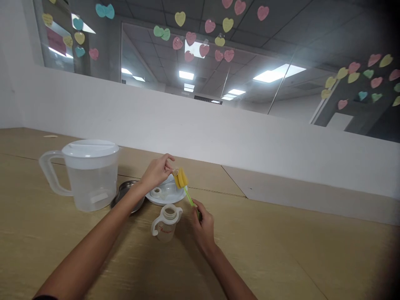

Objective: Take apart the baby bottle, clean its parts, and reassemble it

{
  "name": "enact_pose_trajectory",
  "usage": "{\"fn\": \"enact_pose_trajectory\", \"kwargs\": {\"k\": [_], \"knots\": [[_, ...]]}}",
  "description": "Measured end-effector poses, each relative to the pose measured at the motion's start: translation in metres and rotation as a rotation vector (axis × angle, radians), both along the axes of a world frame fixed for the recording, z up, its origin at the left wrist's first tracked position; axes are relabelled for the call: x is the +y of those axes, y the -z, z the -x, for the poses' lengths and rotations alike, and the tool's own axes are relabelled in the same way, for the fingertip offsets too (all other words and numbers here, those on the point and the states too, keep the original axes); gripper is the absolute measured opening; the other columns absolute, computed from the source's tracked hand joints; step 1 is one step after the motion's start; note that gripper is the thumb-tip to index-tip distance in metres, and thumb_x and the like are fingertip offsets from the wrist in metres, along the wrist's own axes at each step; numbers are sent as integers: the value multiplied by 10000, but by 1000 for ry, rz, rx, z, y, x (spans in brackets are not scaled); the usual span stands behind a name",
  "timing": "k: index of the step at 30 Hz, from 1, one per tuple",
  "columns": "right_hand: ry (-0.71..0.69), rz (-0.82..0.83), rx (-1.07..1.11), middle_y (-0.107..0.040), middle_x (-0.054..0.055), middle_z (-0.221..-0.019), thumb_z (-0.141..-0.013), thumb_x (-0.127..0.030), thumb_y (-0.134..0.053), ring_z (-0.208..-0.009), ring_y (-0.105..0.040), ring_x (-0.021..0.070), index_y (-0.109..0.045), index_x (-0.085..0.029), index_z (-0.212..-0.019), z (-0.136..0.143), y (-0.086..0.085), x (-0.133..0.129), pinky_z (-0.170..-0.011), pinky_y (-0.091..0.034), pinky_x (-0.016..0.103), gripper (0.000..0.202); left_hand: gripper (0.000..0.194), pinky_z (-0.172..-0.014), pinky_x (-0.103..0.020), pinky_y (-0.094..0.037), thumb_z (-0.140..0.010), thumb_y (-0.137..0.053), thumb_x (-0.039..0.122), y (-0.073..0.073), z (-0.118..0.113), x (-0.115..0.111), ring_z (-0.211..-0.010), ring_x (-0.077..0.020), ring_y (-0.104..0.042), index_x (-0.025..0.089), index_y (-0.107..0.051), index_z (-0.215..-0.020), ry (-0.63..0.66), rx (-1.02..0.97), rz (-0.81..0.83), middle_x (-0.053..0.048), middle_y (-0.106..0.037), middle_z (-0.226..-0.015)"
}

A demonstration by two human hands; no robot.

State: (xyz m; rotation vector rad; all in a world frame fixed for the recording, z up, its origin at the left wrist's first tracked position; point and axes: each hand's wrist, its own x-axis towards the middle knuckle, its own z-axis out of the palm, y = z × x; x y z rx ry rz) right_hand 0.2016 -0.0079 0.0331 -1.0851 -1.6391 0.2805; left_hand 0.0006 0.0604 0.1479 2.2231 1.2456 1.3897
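My right hand [203,227] is closed around the green handle of a sponge bottle brush [181,178], its yellow head tilted up and to the left. My left hand [157,171] pinches a small clear piece [175,171] against the yellow sponge; its exact kind is too small to make out. Below the hands a baby bottle [166,228] stands upright without a lid, with white side handles and red print. Behind it is a white plate [162,203] bearing a white bottle collar [156,192] and a clear domed piece, partly hidden by my left hand.
A large clear pitcher [93,179] with a white lid stands at left. Beside it a round metal dish [125,192] is partly covered by my left forearm. A low white wall [187,129] with glass and heart-shaped notes borders the table [265,250] at the back.
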Motion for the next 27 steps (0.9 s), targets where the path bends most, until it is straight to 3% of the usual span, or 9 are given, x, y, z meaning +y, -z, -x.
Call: {"fn": "enact_pose_trajectory", "kwargs": {"k": [4,8,12,16,21,24,27], "knots": [[-13,39,87,-601,41,-712,-866,-373,-430,-610,-505,139,-621,-96,-1044,2,2,3,-581,-394,230,380,307,-616,-215,-442,-684,-589,136,-3,2,-1,-623,-116,-589,202,-564,-983,-45,15,-19,18,-659,-776],[8,89,229,-529,7,-600,-854,-404,-448,-541,-452,124,-619,-83,-1044,3,3,5,-509,-362,218,411,267,-755,-254,-448,-732,-593,213,-4,3,1,-795,-148,-623,213,-575,-998,-108,-73,-52,11,-678,-794],[-62,61,129,-654,78,-798,-850,-363,-459,-715,-585,180,-662,-105,-1023,1,3,4,-644,-454,267,371,261,-797,-282,-441,-710,-626,242,-5,1,1,-816,-157,-625,211,-570,-963,-105,-173,-7,10,-686,-790],[-164,12,24,-668,95,-994,-829,-295,-480,-890,-625,225,-685,-138,-1028,2,5,0,-787,-480,328,326,416,-708,-263,-476,-623,-704,284,-1,0,5,-735,-160,-638,197,-511,-981,-11,-346,80,10,-669,-735],[-70,52,76,-674,91,-848,-841,-328,-454,-752,-614,204,-680,-110,-1028,6,1,-3,-694,-481,305,366,570,-550,-225,-476,-587,-715,292,1,5,10,-554,-131,-617,201,-439,-1078,31,-465,135,26,-634,-728],[-32,61,126,-647,77,-763,-837,-362,-458,-680,-573,179,-682,-98,-1005,6,-2,-3,-641,-455,275,385,603,-559,-219,-481,-618,-689,266,-5,17,8,-536,-127,-611,194,-414,-1149,-47,-439,70,33,-624,-699],[2,80,198,-612,60,-718,-830,-367,-464,-640,-528,155,-669,-90,-1019,5,-4,-1,-604,-425,249,393,606,-601,-216,-474,-645,-667,206,-11,35,6,-561,-129,-613,196,-418,-1197,-229,-249,22,18,-646,-719]]}}
